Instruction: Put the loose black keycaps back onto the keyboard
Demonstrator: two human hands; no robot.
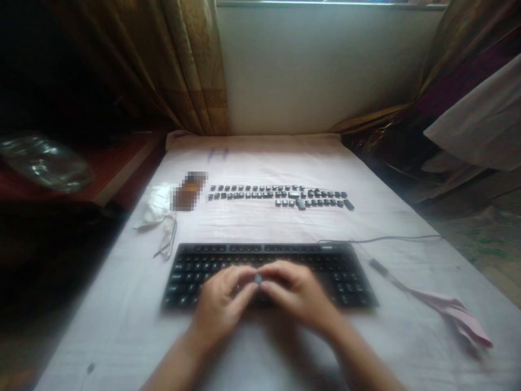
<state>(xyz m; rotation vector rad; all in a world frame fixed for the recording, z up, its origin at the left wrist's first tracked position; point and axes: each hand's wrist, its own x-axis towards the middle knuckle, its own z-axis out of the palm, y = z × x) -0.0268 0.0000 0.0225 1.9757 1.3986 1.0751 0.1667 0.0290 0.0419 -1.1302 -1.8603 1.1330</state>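
Over the middle of a black computer keyboard (240,248), my left hand (222,296) and my right hand (295,288) meet at the fingertips. Both are closed in a pinch on one small, dark grey keycap (258,278), blurred and partly covered by the fingers. The keyboard lies flat on the white cloth, and its middle keys are hidden beneath my hands. Beyond it, loose black keycaps (254,194) are laid out in three uneven rows.
A white-sheeted surface (134,320) carries everything. At left lie a crumpled white bundle (157,203), glasses (166,239) and a pixelated brown item (189,191). The keyboard cable (391,238) runs right. A pink cloth strip (459,312) lies at right. Curtains (199,65) hang behind.
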